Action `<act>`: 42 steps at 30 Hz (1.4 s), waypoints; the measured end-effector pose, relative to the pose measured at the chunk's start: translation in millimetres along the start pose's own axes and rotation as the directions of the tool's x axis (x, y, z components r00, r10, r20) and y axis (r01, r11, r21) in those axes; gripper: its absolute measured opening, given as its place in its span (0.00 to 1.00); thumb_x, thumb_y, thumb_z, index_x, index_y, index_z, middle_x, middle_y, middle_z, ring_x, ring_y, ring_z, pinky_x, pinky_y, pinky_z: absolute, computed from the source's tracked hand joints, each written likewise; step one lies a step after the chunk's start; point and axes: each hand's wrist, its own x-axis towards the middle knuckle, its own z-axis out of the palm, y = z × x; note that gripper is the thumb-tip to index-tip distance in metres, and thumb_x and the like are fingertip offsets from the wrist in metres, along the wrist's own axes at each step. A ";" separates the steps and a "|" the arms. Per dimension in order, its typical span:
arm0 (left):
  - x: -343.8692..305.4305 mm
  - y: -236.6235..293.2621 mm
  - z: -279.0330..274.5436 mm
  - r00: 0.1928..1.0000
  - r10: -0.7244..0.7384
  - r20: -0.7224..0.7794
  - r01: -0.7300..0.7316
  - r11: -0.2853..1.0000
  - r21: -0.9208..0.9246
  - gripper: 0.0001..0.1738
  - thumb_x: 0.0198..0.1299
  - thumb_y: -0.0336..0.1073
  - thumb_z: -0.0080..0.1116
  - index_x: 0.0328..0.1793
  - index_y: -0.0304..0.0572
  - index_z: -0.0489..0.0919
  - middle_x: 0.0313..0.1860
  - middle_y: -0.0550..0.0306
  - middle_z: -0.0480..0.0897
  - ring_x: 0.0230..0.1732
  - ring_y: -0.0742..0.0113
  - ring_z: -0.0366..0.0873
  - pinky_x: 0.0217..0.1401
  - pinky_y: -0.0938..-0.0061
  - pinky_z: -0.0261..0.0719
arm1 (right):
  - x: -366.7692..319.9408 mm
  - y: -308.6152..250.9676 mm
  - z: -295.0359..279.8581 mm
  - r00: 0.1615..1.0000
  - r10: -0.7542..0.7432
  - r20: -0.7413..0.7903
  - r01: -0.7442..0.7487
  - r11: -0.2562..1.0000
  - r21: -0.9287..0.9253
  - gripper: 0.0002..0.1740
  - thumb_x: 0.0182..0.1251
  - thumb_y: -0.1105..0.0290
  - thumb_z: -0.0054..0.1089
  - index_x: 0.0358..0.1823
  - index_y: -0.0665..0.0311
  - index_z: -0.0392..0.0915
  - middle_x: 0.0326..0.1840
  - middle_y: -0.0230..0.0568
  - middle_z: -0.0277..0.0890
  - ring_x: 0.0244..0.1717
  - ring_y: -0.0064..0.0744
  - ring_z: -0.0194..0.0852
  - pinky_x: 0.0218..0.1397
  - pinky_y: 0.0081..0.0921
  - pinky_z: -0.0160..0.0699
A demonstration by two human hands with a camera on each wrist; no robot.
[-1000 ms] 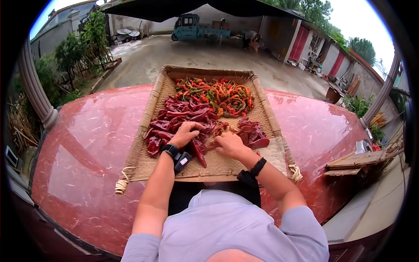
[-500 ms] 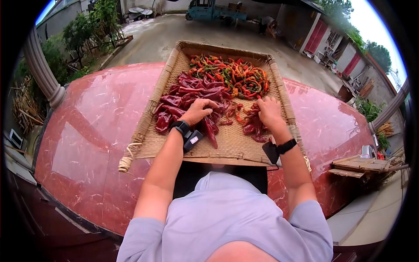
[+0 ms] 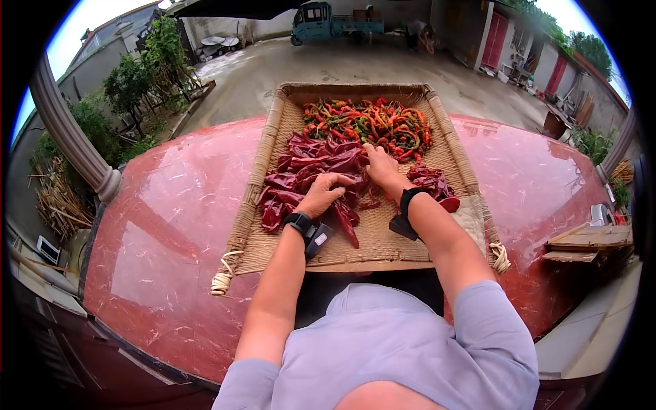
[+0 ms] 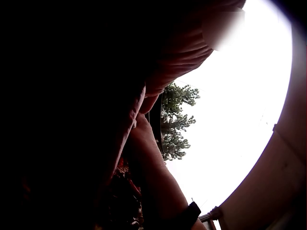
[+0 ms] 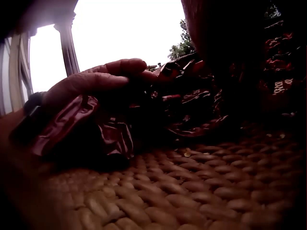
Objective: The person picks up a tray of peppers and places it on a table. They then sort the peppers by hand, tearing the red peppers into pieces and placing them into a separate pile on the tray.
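Large dark red peppers (image 3: 294, 179) lie heaped on the left half of a woven tray (image 3: 403, 254). Over the front of this heap rests the left hand (image 3: 324, 195); in the right wrist view the left hand (image 5: 93, 82) has its fingers extended above the peppers. The right hand (image 3: 384, 168) reaches to the heap's right edge, its fingertips among the peppers, and whether it pinches one cannot be told. A smaller dark red pile (image 3: 432, 180) lies right of that hand. Thin red, orange and green peppers (image 3: 383, 123) fill the tray's back.
The tray stands on a glossy red marbled surface (image 3: 164, 253). Beyond it a paved yard holds a blue cargo tricycle (image 3: 335, 26) and a bent-over person. A column (image 3: 78, 133) and plants are at left, wooden boards (image 3: 591, 236) at right.
The right hand has gone from the small dark red pile leftward to the large heap's right edge. The left hand has stayed over the heap. The head view has shifted.
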 end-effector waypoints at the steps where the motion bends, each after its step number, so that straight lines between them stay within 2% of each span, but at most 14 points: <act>1: -1.7 8.5 -0.7 1.000 -0.011 -0.005 0.011 0.999 0.046 0.15 0.59 0.28 0.56 0.53 0.39 0.83 0.51 0.57 0.82 0.56 0.64 0.74 0.65 0.70 0.68 | 2.5 3.9 9.5 1.000 0.012 -0.013 -0.011 1.000 0.002 0.26 0.64 0.74 0.57 0.63 0.59 0.65 0.57 0.56 0.69 0.54 0.62 0.75 0.52 0.51 0.75; 3: -1.4 8.5 -0.7 1.000 -0.015 0.001 0.015 0.999 0.032 0.15 0.59 0.28 0.56 0.52 0.40 0.83 0.51 0.57 0.82 0.56 0.64 0.74 0.65 0.70 0.68 | 8.8 9.2 18.6 0.999 0.042 0.014 -0.042 0.999 -0.001 0.18 0.63 0.73 0.58 0.54 0.63 0.68 0.56 0.57 0.70 0.53 0.62 0.75 0.52 0.52 0.75; 10: 1.5 -5.0 0.6 1.000 -0.016 0.012 0.015 0.999 0.029 0.16 0.59 0.28 0.56 0.54 0.40 0.83 0.54 0.57 0.81 0.58 0.64 0.74 0.67 0.70 0.68 | -6.0 4.3 -9.0 0.993 0.120 -0.013 -0.117 0.983 0.144 0.16 0.59 0.66 0.64 0.48 0.59 0.76 0.48 0.46 0.77 0.53 0.52 0.75 0.52 0.47 0.72; 14: -0.3 1.7 -0.5 0.999 -0.045 0.004 0.044 0.985 0.167 0.16 0.60 0.28 0.57 0.55 0.40 0.82 0.55 0.57 0.81 0.60 0.64 0.73 0.68 0.70 0.66 | -27.1 6.4 -45.0 0.971 0.193 0.140 -0.230 0.915 0.332 0.18 0.56 0.65 0.61 0.50 0.58 0.79 0.46 0.45 0.82 0.50 0.49 0.79 0.51 0.45 0.74; 16: 2.5 2.3 -1.1 0.997 -0.072 0.038 0.070 0.997 0.037 0.16 0.61 0.28 0.56 0.55 0.39 0.82 0.55 0.58 0.81 0.58 0.66 0.74 0.67 0.71 0.68 | -37.0 18.2 -48.3 0.987 0.139 0.075 -0.158 0.891 0.426 0.20 0.60 0.63 0.61 0.53 0.60 0.78 0.43 0.44 0.82 0.46 0.43 0.80 0.48 0.41 0.75; 18: 3.0 13.2 -2.2 0.993 -0.108 0.056 0.107 0.994 0.022 0.15 0.62 0.27 0.55 0.54 0.37 0.81 0.53 0.59 0.81 0.56 0.68 0.75 0.65 0.73 0.69 | -46.5 26.0 -53.7 0.986 0.092 0.141 -0.164 0.723 0.672 0.19 0.64 0.63 0.61 0.53 0.62 0.77 0.41 0.43 0.81 0.43 0.35 0.79 0.45 0.35 0.76; 22: 9.2 21.2 3.7 0.989 -0.125 -0.080 0.112 0.982 -0.150 0.13 0.65 0.23 0.50 0.53 0.37 0.79 0.47 0.56 0.82 0.50 0.69 0.79 0.55 0.73 0.76 | -64.5 26.4 -63.2 0.994 0.105 -0.003 -0.054 0.541 0.839 0.09 0.71 0.71 0.58 0.48 0.65 0.77 0.36 0.30 0.79 0.37 0.20 0.75 0.41 0.22 0.75; 25: 7.3 58.2 2.0 0.981 -0.115 -0.154 0.115 0.993 -0.007 0.13 0.65 0.24 0.51 0.54 0.36 0.78 0.47 0.59 0.82 0.46 0.73 0.78 0.52 0.77 0.76 | -76.7 21.6 -79.6 0.989 0.151 0.009 -0.083 0.498 0.863 0.10 0.70 0.68 0.59 0.49 0.63 0.77 0.38 0.32 0.80 0.38 0.22 0.77 0.42 0.24 0.76; 28: -7.5 81.6 0.8 0.993 -0.100 -0.065 0.112 0.970 0.216 0.17 0.59 0.21 0.50 0.54 0.36 0.79 0.44 0.53 0.82 0.44 0.66 0.79 0.49 0.73 0.78 | -96.8 25.6 -92.8 0.972 0.190 -0.138 -0.107 0.882 0.460 0.15 0.67 0.66 0.62 0.53 0.61 0.76 0.42 0.38 0.81 0.37 0.31 0.80 0.42 0.29 0.78; 29: -13.4 78.4 0.3 0.997 -0.074 0.020 0.063 0.941 0.332 0.17 0.57 0.21 0.51 0.53 0.35 0.79 0.44 0.50 0.82 0.45 0.62 0.80 0.50 0.71 0.78 | -105.2 23.0 -103.9 0.963 0.257 -0.086 -0.202 0.893 0.402 0.17 0.64 0.66 0.63 0.53 0.59 0.77 0.45 0.41 0.79 0.46 0.41 0.79 0.49 0.33 0.78; 31: -25.2 72.4 2.7 0.987 -0.018 0.162 -0.059 0.888 0.456 0.18 0.52 0.21 0.53 0.51 0.35 0.80 0.48 0.45 0.80 0.50 0.50 0.80 0.54 0.64 0.78 | -113.2 36.3 -88.8 0.898 0.242 -0.367 -0.206 0.969 0.135 0.17 0.63 0.66 0.64 0.52 0.59 0.77 0.44 0.40 0.79 0.52 0.44 0.76 0.53 0.38 0.76; 33: -34.3 71.1 9.6 0.967 -0.114 0.229 -0.033 0.832 0.554 0.20 0.50 0.21 0.54 0.52 0.39 0.80 0.52 0.47 0.77 0.55 0.47 0.77 0.56 0.61 0.77 | -113.3 41.2 -74.0 0.825 0.138 -0.548 -0.197 0.979 -0.050 0.20 0.60 0.68 0.65 0.54 0.56 0.77 0.43 0.37 0.78 0.56 0.44 0.71 0.54 0.39 0.73; 36: -35.7 75.9 15.9 0.937 -0.222 0.271 0.007 0.786 0.618 0.24 0.48 0.21 0.57 0.55 0.42 0.80 0.55 0.48 0.76 0.58 0.46 0.75 0.57 0.59 0.77 | -104.9 27.4 -64.5 0.896 -0.127 -0.426 0.041 0.978 -0.206 0.22 0.61 0.68 0.65 0.58 0.54 0.75 0.43 0.36 0.78 0.53 0.43 0.71 0.53 0.39 0.72; 42: -45.6 75.9 17.7 0.948 -0.202 0.245 -0.015 0.742 0.670 0.28 0.47 0.23 0.61 0.59 0.46 0.78 0.55 0.48 0.74 0.59 0.46 0.75 0.58 0.58 0.76 | -71.2 26.1 -38.9 0.969 -0.184 -0.165 0.139 0.957 -0.255 0.18 0.63 0.65 0.65 0.55 0.48 0.80 0.38 0.35 0.80 0.50 0.40 0.72 0.61 0.41 0.58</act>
